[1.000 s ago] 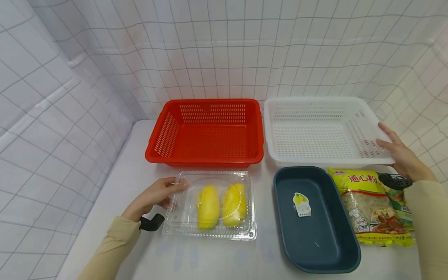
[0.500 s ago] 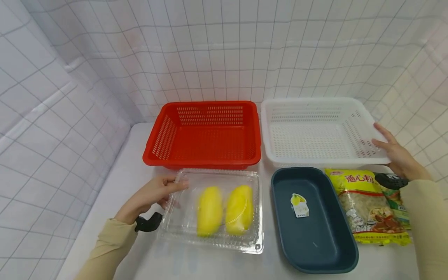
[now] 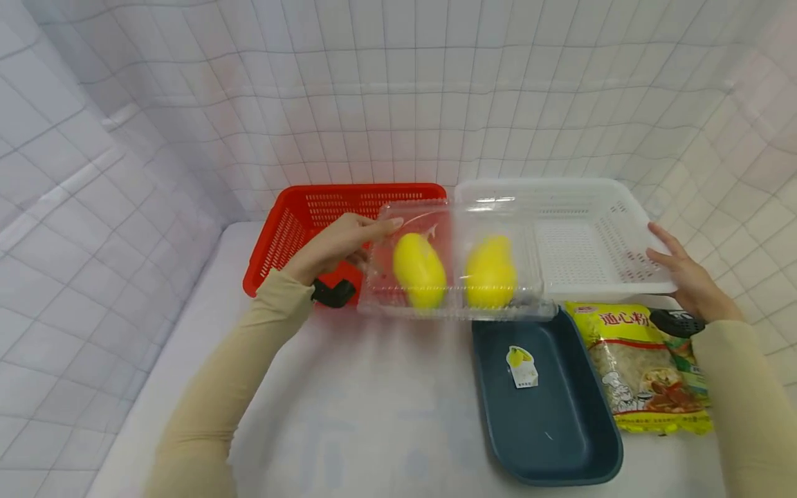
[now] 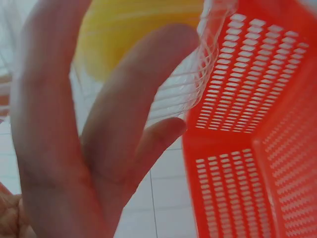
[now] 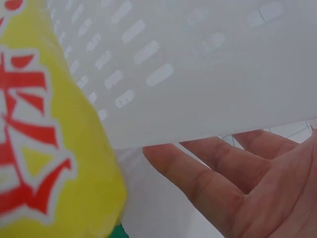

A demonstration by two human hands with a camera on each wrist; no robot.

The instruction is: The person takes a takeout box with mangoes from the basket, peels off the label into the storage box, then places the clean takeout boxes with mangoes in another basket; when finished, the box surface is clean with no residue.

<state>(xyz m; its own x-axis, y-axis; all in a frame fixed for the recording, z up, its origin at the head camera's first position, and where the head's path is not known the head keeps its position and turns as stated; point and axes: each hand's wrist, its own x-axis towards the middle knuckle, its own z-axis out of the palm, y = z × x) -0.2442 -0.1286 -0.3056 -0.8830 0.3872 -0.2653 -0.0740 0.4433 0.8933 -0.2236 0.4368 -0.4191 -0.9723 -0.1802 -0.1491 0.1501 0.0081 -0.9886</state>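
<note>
My left hand grips the left side of a clear plastic clamshell box, thumb on top and other fingers beneath. Two yellow mangoes lie inside it. The box is raised and overlaps the front of the red basket and the left part of the white basket in the head view. In the left wrist view, the fingers support the box beside the red basket's slotted wall. My right hand holds the white basket's right end, thumb over the rim and fingers under its edge.
A dark blue tray with a fruit-picture label stands in front of the white basket. Right of it lies a yellow pasta bag, with a green packet partly under it. Gridded white cloth walls surround the table.
My left hand has lifted the clamshell box off the table and carried it up and right, toward the baskets. The right hand stays at the white basket's rim. The whole view shifts slightly.
</note>
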